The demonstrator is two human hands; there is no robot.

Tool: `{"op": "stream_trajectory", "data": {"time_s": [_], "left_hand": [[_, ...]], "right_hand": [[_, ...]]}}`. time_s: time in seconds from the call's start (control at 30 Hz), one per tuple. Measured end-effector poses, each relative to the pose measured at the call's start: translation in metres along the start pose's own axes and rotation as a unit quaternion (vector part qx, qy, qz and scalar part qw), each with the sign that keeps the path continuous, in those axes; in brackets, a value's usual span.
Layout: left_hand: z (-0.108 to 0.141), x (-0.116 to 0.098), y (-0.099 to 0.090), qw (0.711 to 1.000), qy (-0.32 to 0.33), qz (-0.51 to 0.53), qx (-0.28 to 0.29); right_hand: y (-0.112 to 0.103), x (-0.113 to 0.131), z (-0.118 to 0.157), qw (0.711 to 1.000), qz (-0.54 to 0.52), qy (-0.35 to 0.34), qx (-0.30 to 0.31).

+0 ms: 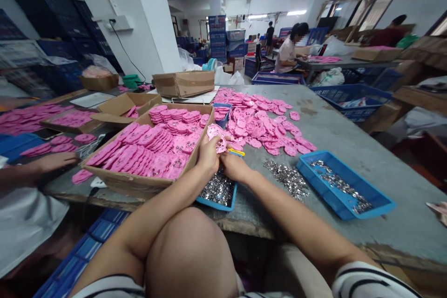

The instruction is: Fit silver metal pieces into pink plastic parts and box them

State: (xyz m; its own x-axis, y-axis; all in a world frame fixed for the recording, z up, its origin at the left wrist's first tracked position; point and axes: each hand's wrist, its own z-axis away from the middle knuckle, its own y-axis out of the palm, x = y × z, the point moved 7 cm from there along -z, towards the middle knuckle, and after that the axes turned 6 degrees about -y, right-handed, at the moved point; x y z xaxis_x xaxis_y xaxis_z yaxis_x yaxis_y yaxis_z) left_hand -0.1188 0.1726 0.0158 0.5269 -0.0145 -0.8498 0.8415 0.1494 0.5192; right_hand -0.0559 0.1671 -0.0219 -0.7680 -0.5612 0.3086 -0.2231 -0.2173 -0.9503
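My left hand (208, 154) is closed on a flat pink plastic piece (217, 138) with a scalloped outline and cut-out holes, tilted up above the table. Just to its right, my right hand (234, 167) has its fingers bent together over the rim of a small blue tray (228, 206). Whatever is between those fingers is hidden. Small shiny metal parts (218, 190) fill this tray. A thin yellow piece (237, 152) shows right behind my right hand; I cannot tell whether the hand touches it.
A cardboard box (132, 185) with stacked pink pieces stands left of my hands. Loose pink pieces (254, 123) are heaped beyond. Rightward lie a pile of metal parts (288, 178) and another blue tray (344, 212). A co-worker's hand (57, 160) rests at far left.
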Motion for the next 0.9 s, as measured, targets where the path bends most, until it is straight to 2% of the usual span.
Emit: {"op": "stream_trajectory", "data": {"time_s": [0.2,0.4,0.5,0.6,0.67,0.73,0.8,0.9], "left_hand": [[-0.002,0.001,-0.004,1.0,0.004,-0.005,-0.019],[-0.003,0.006,-0.009,0.999,-0.005,-0.039,-0.036],[-0.001,0.017,-0.005,0.995,-0.062,-0.075,0.004],[0.004,0.034,0.001,0.979,-0.149,-0.127,0.062],[0.008,0.042,0.003,0.967,-0.186,-0.149,0.089],[0.012,0.047,0.006,0.959,-0.206,-0.158,0.111],[0.015,0.049,0.009,0.954,-0.218,-0.155,0.131],[0.016,0.049,0.01,0.955,-0.218,-0.139,0.144]], "right_hand": [[-0.01,-0.01,0.004,0.991,-0.111,0.02,-0.078],[-0.014,-0.035,0.013,0.952,-0.249,0.058,-0.169],[-0.015,-0.051,0.025,0.923,-0.319,0.079,-0.2],[-0.018,-0.064,0.04,0.891,-0.386,0.091,-0.223],[-0.022,-0.069,0.049,0.88,-0.398,0.084,-0.244],[-0.028,-0.068,0.057,0.897,-0.348,0.073,-0.263],[-0.034,-0.06,0.064,0.932,-0.241,0.066,-0.263],[-0.039,-0.042,0.067,0.97,-0.089,0.057,-0.217]]}}
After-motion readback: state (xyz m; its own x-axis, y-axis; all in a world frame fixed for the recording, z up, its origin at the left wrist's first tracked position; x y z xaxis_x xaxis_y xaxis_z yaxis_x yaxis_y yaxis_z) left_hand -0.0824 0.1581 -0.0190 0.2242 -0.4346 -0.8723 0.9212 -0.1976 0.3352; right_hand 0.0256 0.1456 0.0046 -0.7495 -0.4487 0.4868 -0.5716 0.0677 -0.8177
